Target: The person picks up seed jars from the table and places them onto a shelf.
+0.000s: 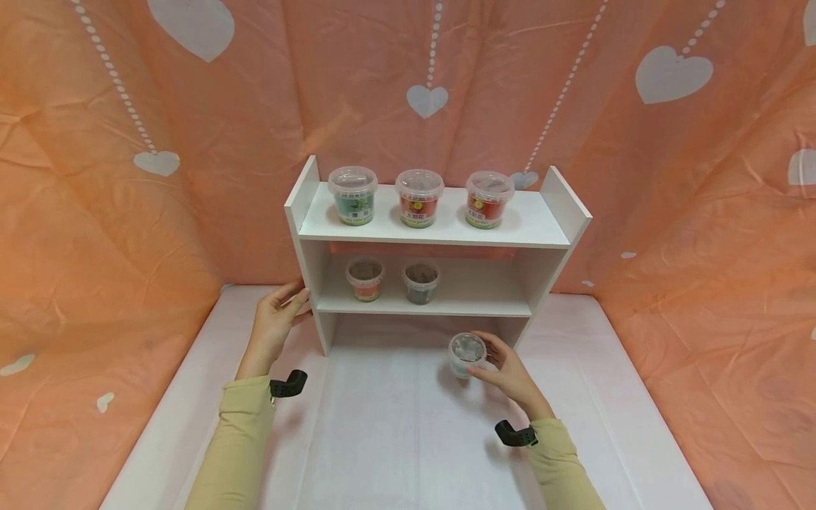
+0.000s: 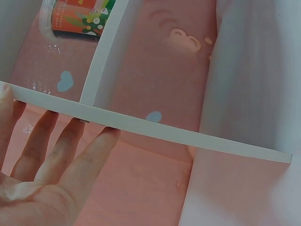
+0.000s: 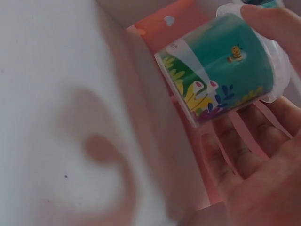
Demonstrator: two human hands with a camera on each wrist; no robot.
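Note:
My right hand grips a small clear-lidded plastic tub by its rim, in front of the shelf's lowest level. Its teal label with a bee and flowers shows in the right wrist view, where the tub tilts and casts a shadow on the white surface. With fingers extended, my left hand touches the left side panel of the white shelf. In the left wrist view, the fingertips rest against that panel's edge.
On the top shelf stand a green-labelled tub and two red-labelled tubs. The middle shelf bears a red-labelled tub and a dark one. An orange curtain with hearts surrounds the white table.

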